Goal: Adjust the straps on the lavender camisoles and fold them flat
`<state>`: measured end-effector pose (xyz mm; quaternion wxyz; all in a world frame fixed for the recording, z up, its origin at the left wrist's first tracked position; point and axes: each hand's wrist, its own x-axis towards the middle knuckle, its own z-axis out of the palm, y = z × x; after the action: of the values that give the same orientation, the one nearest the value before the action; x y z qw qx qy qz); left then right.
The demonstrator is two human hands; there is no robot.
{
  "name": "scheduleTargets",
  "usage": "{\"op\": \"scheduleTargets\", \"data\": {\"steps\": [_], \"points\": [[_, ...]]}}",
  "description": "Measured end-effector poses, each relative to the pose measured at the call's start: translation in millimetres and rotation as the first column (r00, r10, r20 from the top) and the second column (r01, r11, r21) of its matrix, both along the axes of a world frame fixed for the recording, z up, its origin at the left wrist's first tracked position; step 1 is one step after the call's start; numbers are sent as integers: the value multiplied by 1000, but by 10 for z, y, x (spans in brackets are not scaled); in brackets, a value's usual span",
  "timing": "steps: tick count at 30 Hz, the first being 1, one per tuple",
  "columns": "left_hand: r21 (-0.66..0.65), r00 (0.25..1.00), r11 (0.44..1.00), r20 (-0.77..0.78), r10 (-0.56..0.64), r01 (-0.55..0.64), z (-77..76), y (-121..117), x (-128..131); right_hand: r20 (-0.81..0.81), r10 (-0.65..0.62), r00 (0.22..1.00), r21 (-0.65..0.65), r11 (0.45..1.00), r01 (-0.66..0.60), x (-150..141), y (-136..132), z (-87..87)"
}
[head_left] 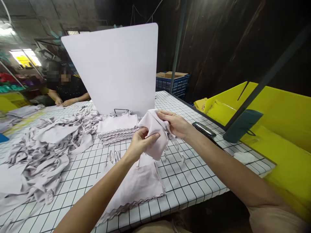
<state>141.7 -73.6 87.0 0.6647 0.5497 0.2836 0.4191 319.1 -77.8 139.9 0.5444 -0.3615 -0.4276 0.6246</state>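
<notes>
Up in front of me, above the table, I hold a pale greyish-lilac strappy garment (159,149), bunched and partly folded. My left hand (143,139) pinches its near side between thumb and fingers. At its upper right edge my right hand (175,124) grips the cloth, and thin straps dangle below that hand. Beneath my left forearm lies a flat stack of similar garments (143,183) with wavy hems, partly hidden by the arm. Farther back sits a taller, neat stack (118,125) of the same cloth. A loose tangled heap (55,137) spreads over the table's left side.
A large white board (116,68) stands upright behind the stacks. On the grid-patterned table (194,181), a dark glossy object (204,128) lies right, near a teal cylindrical object (243,126). Yellow sheeting (274,113) lines the right side. Another person (68,85) works at the far left.
</notes>
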Motion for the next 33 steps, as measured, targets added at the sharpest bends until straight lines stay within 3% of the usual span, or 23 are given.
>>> {"op": "scheduleTargets", "data": {"steps": [3,6,9,11,13,16,18,20,22,23,24,25,26,28,30,31,33], "points": [[-125,995,991,92,-39,50,64,49,-113,45,146,988,44,988,-148,-73,-18,60],[-127,992,991,113,46,-31,120,99,-264,88,204,975,93,973,-212,-100,-32,57],[54,962,963,97,256,-262,135,72,-361,84,158,984,118,979,-167,-167,-20,18],[229,949,922,34,314,-313,103,12,-366,150,170,974,140,971,-192,-252,8,18],[313,971,928,-57,233,-204,45,-39,-338,338,225,914,145,947,-286,-350,71,67],[166,996,986,-82,36,-22,-42,-42,-305,650,198,734,128,923,-363,-432,284,207],[-20,999,999,20,-38,38,-60,-14,-328,770,94,631,136,942,-307,-395,487,292],[-173,982,980,173,-71,101,-36,9,-388,843,-140,520,242,961,-133,-286,660,325],[-270,949,953,312,-47,135,15,15,-467,812,-462,357,476,878,54,-147,725,285],[-299,935,945,353,-20,133,41,14,-505,764,-574,295,571,814,108,-85,702,238],[-320,926,940,377,7,123,62,14,-535,732,-618,287,609,782,131,-39,646,174],[-329,921,938,388,30,107,75,15,-556,735,-586,341,581,804,129,-13,561,97],[-325,920,941,389,45,91,80,21,-565,757,-477,447,488,867,100,-12,456,8],[-282,926,957,374,47,66,68,42,-550,727,-159,668,258,965,-51,-86,232,-184],[-224,942,974,333,38,40,38,67,-511,585,59,809,176,964,-198,-230,60,-357],[-195,948,981,313,50,12,21,78,-497,496,75,865,189,963,-191,-304,13,-420],[-142,947,987,299,120,-81,-7,94,-509,325,-13,945,228,971,-66,-407,8,-482]]}}
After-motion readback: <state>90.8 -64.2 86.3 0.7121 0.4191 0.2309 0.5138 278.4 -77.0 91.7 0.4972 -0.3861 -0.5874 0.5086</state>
